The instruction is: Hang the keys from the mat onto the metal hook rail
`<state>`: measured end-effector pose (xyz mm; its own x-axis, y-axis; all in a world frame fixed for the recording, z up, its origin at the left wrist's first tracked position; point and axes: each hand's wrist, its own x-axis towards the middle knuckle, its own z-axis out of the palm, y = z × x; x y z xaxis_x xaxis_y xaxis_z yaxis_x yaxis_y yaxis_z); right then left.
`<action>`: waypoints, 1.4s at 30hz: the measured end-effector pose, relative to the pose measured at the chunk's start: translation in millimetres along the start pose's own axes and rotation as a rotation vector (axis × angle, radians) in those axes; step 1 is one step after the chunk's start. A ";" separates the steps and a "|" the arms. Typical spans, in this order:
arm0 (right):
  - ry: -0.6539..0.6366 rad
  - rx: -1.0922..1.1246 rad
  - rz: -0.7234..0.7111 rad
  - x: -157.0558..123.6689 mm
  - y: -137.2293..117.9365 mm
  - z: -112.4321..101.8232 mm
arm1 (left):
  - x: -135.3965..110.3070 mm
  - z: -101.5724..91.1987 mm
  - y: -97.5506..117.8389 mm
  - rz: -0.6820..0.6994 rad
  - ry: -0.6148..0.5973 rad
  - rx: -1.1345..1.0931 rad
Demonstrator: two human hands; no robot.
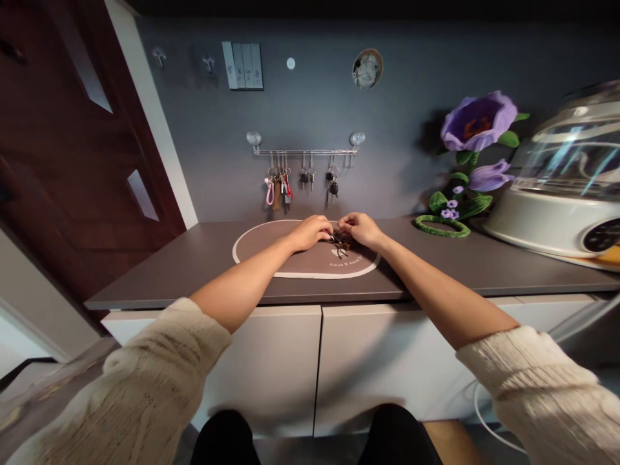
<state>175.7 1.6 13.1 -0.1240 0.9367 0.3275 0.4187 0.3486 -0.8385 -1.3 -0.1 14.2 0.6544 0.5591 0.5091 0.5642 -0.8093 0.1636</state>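
1. Left hand (312,232): the bare forearm, emerging from a cream knitted sleeve (159,368), reaches from the near left toward the far centre; the wrist lies low and the fingers are curled downward.
2. Right hand (361,230): its forearm reaches in from the near right, mirroring the other; the wrist is bent and the fingers are drawn inward, with a narrow gap between the two hands.
3. Dark brown tangled bundle (343,245): it lies at the right part of a brown oval mat with a pale rim (271,248), on a dark grey table (431,261). It sits between the hands and slightly to their near side, just beside the fingertips of both; loose thin ends point toward the near edge.
4. State of the fingers: those of each hand are bent and close together. Whether either set is clamped on the bundle cannot be told.
5. Obscured parts: the fingers cover the bundle's far portion, and its separate pieces are too small to make out. Pale lettering (345,263) on the mat is only partly legible. Both sleeves are cut off at the lower edge of the view.
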 end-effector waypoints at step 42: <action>0.066 -0.201 -0.428 -13.9 -23.5 -0.7 | 7.0 2.9 22.2 -0.602 0.497 -1.300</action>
<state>168.2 -19.7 28.6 -0.2687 0.7039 0.6575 0.5091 0.6833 -0.5234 17.3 -13.7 18.9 0.1145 0.9538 0.2779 -0.3192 -0.2295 0.9195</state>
